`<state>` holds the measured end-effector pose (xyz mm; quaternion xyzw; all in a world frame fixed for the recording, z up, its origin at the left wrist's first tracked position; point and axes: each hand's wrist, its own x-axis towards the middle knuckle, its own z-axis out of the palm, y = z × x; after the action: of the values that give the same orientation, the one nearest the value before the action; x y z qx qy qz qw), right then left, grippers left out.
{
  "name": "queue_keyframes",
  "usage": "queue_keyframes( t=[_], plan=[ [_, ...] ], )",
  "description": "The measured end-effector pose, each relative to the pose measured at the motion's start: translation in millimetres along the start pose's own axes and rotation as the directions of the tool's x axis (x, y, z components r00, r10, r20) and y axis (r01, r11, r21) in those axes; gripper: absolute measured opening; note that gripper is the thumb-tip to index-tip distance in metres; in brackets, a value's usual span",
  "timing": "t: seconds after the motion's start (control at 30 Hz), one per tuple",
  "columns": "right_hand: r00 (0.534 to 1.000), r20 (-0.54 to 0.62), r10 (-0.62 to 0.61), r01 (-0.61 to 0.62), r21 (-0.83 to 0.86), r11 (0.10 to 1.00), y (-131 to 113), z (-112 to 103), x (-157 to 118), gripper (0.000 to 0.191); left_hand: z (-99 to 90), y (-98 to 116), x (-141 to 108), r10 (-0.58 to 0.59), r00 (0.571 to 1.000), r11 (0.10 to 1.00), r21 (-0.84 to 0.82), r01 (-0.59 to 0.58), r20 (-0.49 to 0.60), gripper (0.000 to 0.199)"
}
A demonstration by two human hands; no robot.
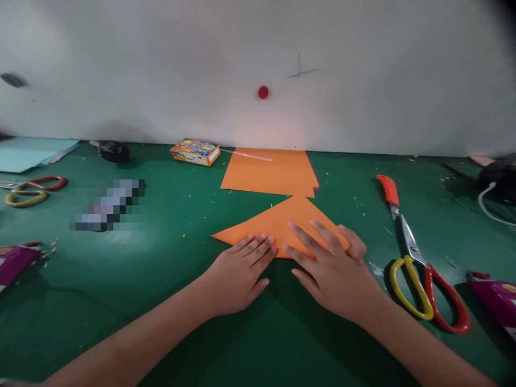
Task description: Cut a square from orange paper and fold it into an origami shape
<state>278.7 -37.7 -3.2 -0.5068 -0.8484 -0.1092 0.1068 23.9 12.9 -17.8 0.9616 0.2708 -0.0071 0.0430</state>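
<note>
A folded sheet of orange paper (278, 226), roughly triangular with a sharp left tip, lies flat on the green table in front of me. My left hand (244, 274) rests on its lower left edge, fingers stretched out flat. Over the right part of the paper is my right hand (330, 269), its fingers spread and touching the sheet. Neither hand grips anything. Some of the paper's lower edge is hidden under my fingers.
Behind lie orange sheets (268, 172) and a small orange box (195, 152). To the right are a red-handled knife (388, 192) and scissors (419, 285) with yellow and red handles. Other scissors (36, 188) and a blurred-out object (110, 205) lie left. A white wall (181, 70) borders the green table (169, 247).
</note>
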Motion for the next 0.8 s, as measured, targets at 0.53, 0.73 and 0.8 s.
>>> queue_keyframes(
  t=[0.53, 0.73, 0.8],
  plan=[
    [0.999, 0.014, -0.049, 0.048, 0.010, 0.999, -19, 10, -2, 0.047, 0.9, 2, 0, -0.004, 0.999, 1.000, 0.003, 0.004, -0.047, 0.061],
    [0.999, 0.000, -0.038, 0.038, -0.005, 0.999, -20, 12, -1, 0.042, 2.7, 2, -1, -0.004, 0.999, 1.000, 0.002, 0.004, -0.041, 0.062],
    [0.999, -0.024, -0.049, 0.048, -0.013, 0.999, -17, 13, -1, 0.037, 3.3, 2, -1, -0.007, 0.999, 1.000, 0.001, 0.008, -0.040, 0.062]
  ],
)
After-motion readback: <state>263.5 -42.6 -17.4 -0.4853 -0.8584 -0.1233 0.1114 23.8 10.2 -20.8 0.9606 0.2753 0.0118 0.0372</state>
